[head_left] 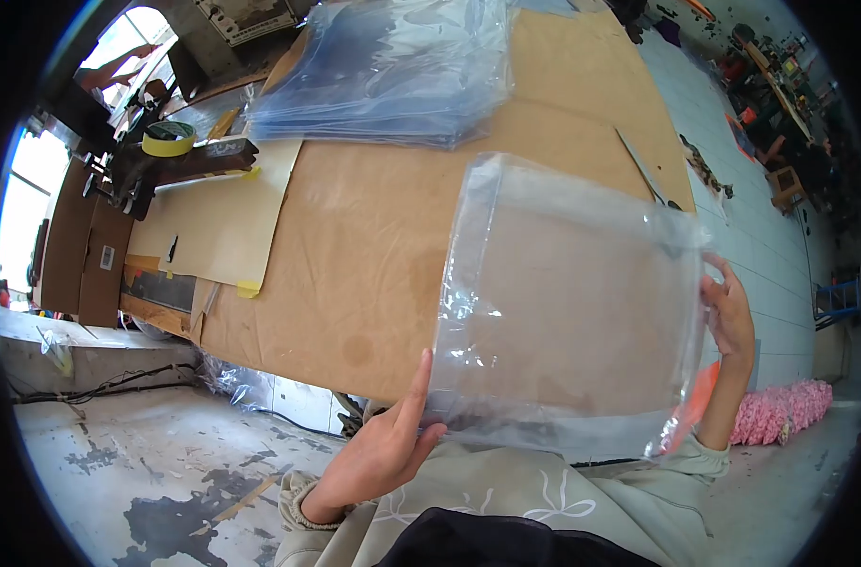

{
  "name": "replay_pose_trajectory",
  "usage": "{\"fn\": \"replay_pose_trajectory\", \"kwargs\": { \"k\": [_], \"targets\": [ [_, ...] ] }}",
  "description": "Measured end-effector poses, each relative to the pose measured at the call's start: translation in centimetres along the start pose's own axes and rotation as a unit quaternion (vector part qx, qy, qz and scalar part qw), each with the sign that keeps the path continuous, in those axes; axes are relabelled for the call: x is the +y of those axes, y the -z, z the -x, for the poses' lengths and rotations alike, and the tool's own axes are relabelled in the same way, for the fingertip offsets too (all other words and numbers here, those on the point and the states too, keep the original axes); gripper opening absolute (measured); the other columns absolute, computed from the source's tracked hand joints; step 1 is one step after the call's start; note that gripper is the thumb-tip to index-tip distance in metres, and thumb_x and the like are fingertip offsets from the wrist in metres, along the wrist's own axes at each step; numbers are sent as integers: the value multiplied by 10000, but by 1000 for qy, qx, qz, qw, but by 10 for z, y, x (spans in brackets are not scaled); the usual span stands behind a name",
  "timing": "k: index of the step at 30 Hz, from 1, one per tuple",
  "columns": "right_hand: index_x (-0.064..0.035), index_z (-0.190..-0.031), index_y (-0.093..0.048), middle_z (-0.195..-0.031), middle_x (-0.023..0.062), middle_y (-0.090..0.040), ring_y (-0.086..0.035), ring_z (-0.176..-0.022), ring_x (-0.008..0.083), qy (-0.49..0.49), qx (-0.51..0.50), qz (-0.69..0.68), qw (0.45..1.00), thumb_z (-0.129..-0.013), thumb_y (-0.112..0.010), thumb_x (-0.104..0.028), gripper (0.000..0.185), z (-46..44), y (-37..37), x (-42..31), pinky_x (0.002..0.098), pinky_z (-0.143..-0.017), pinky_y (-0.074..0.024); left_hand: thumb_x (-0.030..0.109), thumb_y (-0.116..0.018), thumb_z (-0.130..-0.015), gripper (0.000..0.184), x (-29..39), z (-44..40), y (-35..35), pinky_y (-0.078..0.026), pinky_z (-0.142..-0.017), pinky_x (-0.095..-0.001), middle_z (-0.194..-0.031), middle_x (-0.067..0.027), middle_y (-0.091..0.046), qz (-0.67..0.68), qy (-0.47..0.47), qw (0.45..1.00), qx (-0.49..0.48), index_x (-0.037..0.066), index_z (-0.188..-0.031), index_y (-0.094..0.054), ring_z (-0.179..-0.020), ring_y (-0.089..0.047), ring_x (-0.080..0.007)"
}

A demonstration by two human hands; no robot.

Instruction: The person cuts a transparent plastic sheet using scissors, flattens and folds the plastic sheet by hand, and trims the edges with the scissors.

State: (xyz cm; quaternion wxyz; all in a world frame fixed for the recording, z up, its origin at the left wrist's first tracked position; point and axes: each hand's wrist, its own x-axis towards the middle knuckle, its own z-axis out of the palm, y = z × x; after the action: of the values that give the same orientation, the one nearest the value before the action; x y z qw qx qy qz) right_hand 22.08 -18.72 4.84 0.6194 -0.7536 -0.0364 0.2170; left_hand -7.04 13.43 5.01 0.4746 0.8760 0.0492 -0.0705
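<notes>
A clear plastic bag [582,302] lies flat over the front right part of the brown-covered table [355,255], its near edge reaching past the table's edge. At the bag's lower left edge is my left hand [383,454], fingers extended and thumb apart, touching the plastic. My right hand [728,307] is at the bag's right edge, with its fingers bent around the plastic there. A stack of clear bluish plastic bags [393,76] rests at the back of the table. Scissors [646,170] lie just beyond the bag's upper right corner, their handles partly hidden by it.
To the left stand a machine [137,170] with a yellow tape roll [169,139] on it, a beige sheet [223,217] and a cardboard box [100,265]. A pink fluffy bundle [780,411] is on the floor at right, near a small wooden stool [786,187].
</notes>
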Motion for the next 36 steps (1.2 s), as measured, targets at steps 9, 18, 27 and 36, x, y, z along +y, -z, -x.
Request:
{"fn": "replay_pose_trajectory", "kwargs": {
  "k": [9, 18, 27, 36],
  "targets": [
    [29, -1301, -453, -1250, 184, -547, -595, -969, 191, 67, -43, -120, 990, -849, -637, -216, 546, 37, 53, 5, 295, -855, -470, -2, -582, -845, 740, 12, -63, 47, -494, -614, -359, -958, -213, -611, -20, -71, 997, -3, 19, -1462, -174, -723, -620, -282],
    [-41, -1328, -411, -1292, 97, -494, -493, -1138, 212, 196, 129, -349, 907, -968, -496, -191, 399, -71, -36, -32, 355, -1013, -408, 20, -510, -884, 530, 66, -102, 80, -464, -937, -366, -1367, -176, -370, 180, -265, 930, 183, 9, -1379, -319, -1248, -441, -256],
    [38, -1301, -350, -1267, 133, -460, -498, -1145, 260, 20, 103, -350, 931, -904, -608, -144, 508, -174, -87, -15, 408, -1062, -406, -36, -580, -801, 341, 15, -38, 49, -513, -866, -352, -1307, -196, -424, -13, -130, 980, 147, -21, -1141, -555, -1137, -540, -293],
    [-9, -1214, -557, -1218, 128, -544, -495, -1075, 272, 344, 95, 569, 740, -866, -618, -240, 422, -84, -28, 0, 362, -943, -393, -33, -613, -784, 299, -31, -12, 32, -486, -761, -353, -1078, -141, -594, -40, -30, 970, 237, 29, -1076, -610, -938, -605, -292]
  ]
}}
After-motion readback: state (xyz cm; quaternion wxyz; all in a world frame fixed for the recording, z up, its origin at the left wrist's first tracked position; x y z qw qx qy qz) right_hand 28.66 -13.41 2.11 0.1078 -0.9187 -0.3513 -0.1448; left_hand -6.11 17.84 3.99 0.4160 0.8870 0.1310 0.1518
